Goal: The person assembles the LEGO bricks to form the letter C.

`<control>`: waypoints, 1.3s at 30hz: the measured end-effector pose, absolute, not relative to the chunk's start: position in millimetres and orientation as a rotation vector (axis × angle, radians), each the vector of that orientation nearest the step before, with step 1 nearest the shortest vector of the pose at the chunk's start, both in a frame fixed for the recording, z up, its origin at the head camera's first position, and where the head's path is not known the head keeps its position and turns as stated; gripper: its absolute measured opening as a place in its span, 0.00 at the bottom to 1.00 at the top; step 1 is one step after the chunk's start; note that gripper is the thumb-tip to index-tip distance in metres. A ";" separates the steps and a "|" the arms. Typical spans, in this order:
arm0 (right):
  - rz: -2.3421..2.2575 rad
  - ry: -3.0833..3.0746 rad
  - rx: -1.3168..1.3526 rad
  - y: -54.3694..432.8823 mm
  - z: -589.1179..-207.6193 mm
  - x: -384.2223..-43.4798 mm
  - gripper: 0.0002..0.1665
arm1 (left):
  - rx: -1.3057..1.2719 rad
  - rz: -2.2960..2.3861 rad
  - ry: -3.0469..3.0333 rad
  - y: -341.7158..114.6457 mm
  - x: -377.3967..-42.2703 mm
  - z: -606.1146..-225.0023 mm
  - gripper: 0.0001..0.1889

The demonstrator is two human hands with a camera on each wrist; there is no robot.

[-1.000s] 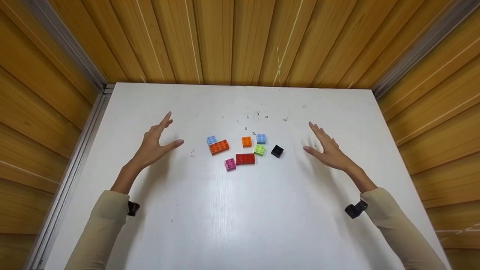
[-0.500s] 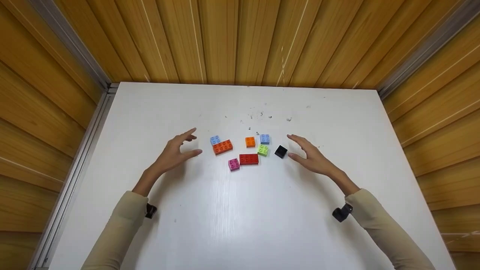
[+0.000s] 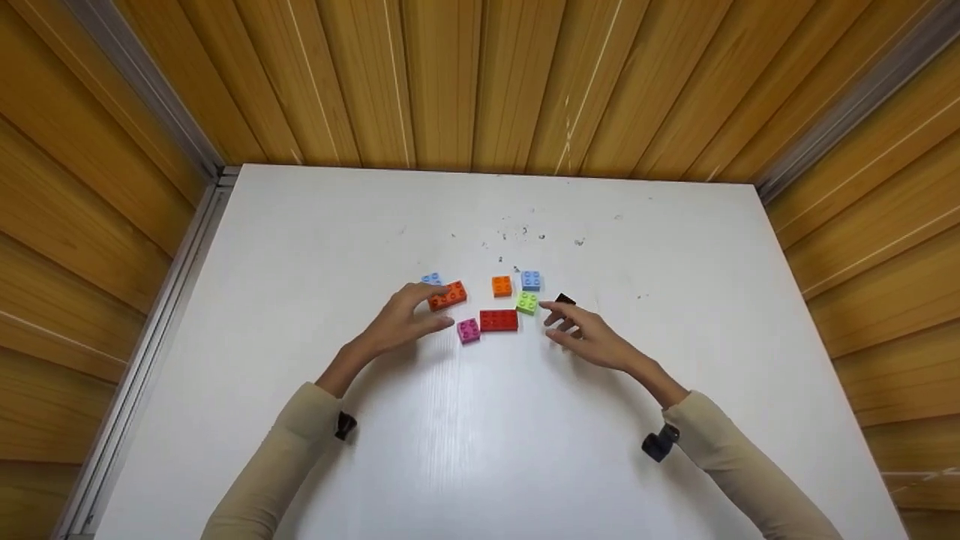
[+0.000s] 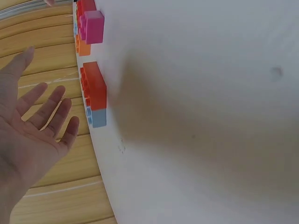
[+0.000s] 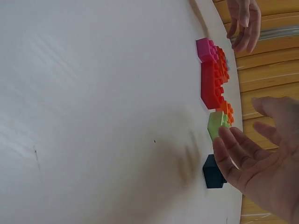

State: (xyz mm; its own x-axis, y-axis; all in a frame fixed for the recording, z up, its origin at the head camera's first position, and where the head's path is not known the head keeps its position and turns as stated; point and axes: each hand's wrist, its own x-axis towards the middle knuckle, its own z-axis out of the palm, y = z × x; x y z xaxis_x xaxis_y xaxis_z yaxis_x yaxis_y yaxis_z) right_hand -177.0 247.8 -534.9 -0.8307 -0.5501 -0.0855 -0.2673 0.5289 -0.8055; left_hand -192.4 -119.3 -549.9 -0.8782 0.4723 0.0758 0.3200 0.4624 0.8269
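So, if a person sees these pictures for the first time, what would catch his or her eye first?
Probably the bright toy bricks, clustered near the middle of the white table. Next come the left hand, overlapping the long red-orange brick in the head view, and the right hand, partly hiding the black brick there. The wood-patterned wall also stands out behind the table.

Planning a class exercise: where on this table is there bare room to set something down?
Widest: the table between left sleeve and right sleeve, nearer the wearer than the pink brick. A strip, speckled, separates the light blue bricks from the wooden wall. Crowded: the brick cluster near left hand and right hand.
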 end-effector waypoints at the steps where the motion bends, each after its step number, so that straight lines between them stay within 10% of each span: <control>1: -1.204 2.428 -0.681 245.2 -538.6 -176.3 0.31 | 0.699 1.369 2.543 -116.1 -191.3 -551.3 0.32; 39: -1.260 2.496 -0.702 195.7 -563.6 -182.1 0.22 | 0.834 1.118 2.722 -47.5 -188.2 -572.3 0.19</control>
